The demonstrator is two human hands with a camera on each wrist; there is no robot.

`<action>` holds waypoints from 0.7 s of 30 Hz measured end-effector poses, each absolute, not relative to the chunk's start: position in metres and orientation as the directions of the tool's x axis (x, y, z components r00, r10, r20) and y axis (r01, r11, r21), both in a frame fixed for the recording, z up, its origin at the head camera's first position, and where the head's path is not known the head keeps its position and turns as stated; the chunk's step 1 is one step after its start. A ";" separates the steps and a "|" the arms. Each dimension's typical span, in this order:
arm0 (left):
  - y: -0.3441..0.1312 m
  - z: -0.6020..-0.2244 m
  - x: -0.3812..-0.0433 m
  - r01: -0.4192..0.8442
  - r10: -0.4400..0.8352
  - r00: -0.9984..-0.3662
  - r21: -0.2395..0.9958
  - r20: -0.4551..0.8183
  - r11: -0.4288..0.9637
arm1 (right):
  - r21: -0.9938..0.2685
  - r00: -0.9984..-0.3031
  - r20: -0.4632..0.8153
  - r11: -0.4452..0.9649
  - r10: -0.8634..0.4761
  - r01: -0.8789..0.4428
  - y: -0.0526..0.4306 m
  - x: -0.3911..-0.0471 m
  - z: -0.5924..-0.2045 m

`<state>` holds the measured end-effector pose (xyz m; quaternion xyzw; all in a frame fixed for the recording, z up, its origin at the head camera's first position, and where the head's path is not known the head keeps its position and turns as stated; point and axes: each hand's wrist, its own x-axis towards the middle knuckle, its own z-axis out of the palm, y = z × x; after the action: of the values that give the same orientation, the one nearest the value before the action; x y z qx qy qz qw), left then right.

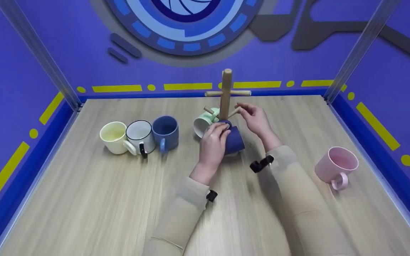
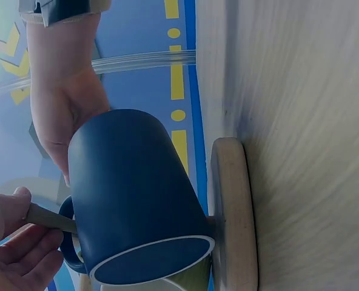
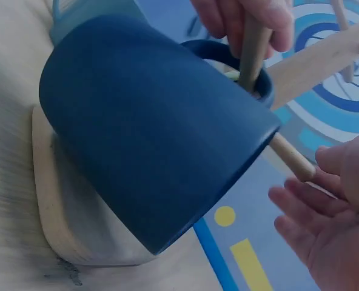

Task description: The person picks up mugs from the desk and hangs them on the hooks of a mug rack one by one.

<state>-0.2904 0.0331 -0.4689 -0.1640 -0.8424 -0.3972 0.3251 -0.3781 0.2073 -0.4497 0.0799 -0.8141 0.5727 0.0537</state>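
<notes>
The left hand (image 1: 213,142) pinches a round wooden peg (image 3: 254,51) running through the handle (image 3: 267,85) of a dark-blue cylindrical mug (image 1: 234,140); the right hand (image 1: 258,122) pinches a second wooden peg (image 3: 291,157).

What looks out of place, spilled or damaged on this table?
Nothing looks spilled or damaged. The navy mug tilts as it hangs on the wooden mug tree. Slightly odd is the pink mug, alone at the right, apart from the yellow mug, white mug and blue mug.
</notes>
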 end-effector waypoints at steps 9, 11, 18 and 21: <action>0.030 -0.468 -0.289 0.538 0.019 -0.750 0.594 0.661 0.598 | -0.934 -0.989 0.146 0.326 -0.026 -0.146 0.204 -0.385 -0.451; 0.027 -0.467 -0.288 0.540 0.024 -0.754 0.600 0.656 0.590 | -0.937 -0.989 0.143 0.319 -0.024 -0.143 0.205 -0.383 -0.451; 0.016 -0.464 -0.291 0.532 0.035 -0.790 0.656 0.612 0.536 | -0.927 -0.987 0.158 0.340 -0.021 -0.156 0.211 -0.375 -0.453; 0.011 -0.461 -0.292 0.526 0.046 -0.805 0.674 0.592 0.519 | -0.924 -0.987 0.158 0.349 -0.019 -0.155 0.213 -0.371 -0.453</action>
<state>-0.2919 0.0112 -0.4611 -0.1718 -0.8314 -0.4595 0.2612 -0.3707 0.2125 -0.4530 0.0532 -0.8192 0.5680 0.0598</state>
